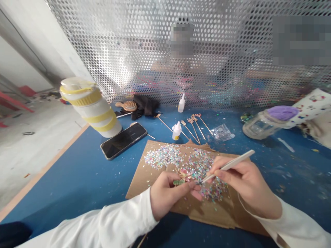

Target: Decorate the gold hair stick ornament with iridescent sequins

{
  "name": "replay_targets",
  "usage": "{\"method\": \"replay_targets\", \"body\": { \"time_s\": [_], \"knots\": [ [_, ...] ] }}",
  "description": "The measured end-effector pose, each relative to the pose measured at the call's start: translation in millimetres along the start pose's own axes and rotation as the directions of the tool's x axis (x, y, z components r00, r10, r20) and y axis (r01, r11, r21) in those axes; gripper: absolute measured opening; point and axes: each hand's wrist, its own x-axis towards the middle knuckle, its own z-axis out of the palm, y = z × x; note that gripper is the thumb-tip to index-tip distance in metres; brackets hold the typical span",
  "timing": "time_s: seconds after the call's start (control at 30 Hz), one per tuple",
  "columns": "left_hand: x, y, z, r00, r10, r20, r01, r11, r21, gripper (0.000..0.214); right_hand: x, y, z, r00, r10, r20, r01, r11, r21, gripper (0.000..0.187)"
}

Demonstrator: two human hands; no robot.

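My left hand (170, 191) is closed on a small flower ornament (184, 174) with pinkish petals and a green part, partly hidden by the fingers. In my right hand (239, 179) is a pair of slim white tweezers (236, 161), gripped like a pen. Their dark tip meets the left fingertips beside the ornament; whether it pinches anything is too small to tell. Under both hands lies a sheet of brown cardboard (139, 177). Shiny sequins are spread on it, a pale heap (165, 155) at left and a more colourful heap (214, 191) at right.
Two small glue bottles (177, 131) and several ornament-tipped sticks (198, 125) are behind the cardboard, near a clear plastic bag (222, 133). A phone (124, 140) and a tall cup (91, 110) occupy the left. A glass jar (261, 125) stands right. Perforated metal (155, 62) borders the back.
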Motion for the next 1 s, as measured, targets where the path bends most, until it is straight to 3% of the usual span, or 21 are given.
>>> {"method": "replay_targets", "body": {
  "time_s": [0.2,0.33,0.43,0.63,0.83,1.0],
  "knots": [
    [-1,7,-3.6,0.999,-0.025,-0.028,0.027,0.997,0.076,0.027,-4,-7,-7,0.998,-0.043,-0.055,0.039,0.997,-0.073,0.011],
    [2,8,-4.2,0.999,-0.013,-0.034,0.015,0.998,0.064,0.026,-4,-8,-9,0.994,-0.079,-0.075,0.076,0.996,-0.036,0.011],
    [5,7,-4.5,0.999,0.023,-0.037,-0.022,0.999,0.044,0.022,-4,-8,-5,0.998,-0.047,-0.045,0.046,0.999,-0.020,0.012],
    [6,4,-5.4,0.998,-0.043,-0.047,0.042,0.999,-0.021,0.012,-7,-8,1,0.999,-0.005,-0.043,0.003,0.999,-0.043,0.013],
    [4,5,-6.2,0.999,0.025,0.049,-0.026,0.999,0.021,0.012,-9,-7,-1,0.997,-0.054,-0.057,0.049,0.994,-0.096,0.013],
    [1,7,-5.8,0.994,0.067,0.084,-0.069,0.997,0.026,0.012,-11,-12,-5,0.999,-0.001,-0.045,-0.003,0.997,-0.082,0.013]
  ]
}}
